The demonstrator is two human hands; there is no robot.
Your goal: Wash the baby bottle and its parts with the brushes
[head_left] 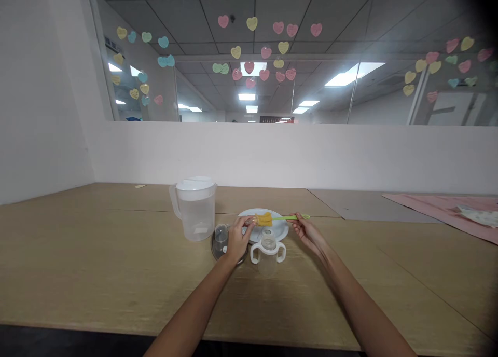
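Note:
My right hand (305,231) is closed around the green handle of a bottle brush (265,219) with a yellow sponge head. The brush lies level over a white plate (280,235). At the sponge end, the fingers of my left hand (238,238) pinch a small clear bottle part (252,221), which looks like a nipple, against the sponge. Just in front of the plate stands a clear baby bottle (267,261), uncapped, with a white two-handled collar. Beneath my left hand is a dark round tray (215,250) with a clear cap (221,236) on it, partly hidden.
A clear lidded pitcher (197,211) stands behind the tray on the left. The wooden table (116,263) meets a white wall at the back. To the right are a grey mat (365,205) and a pink cloth (431,204) with a pale packet (476,216) on it.

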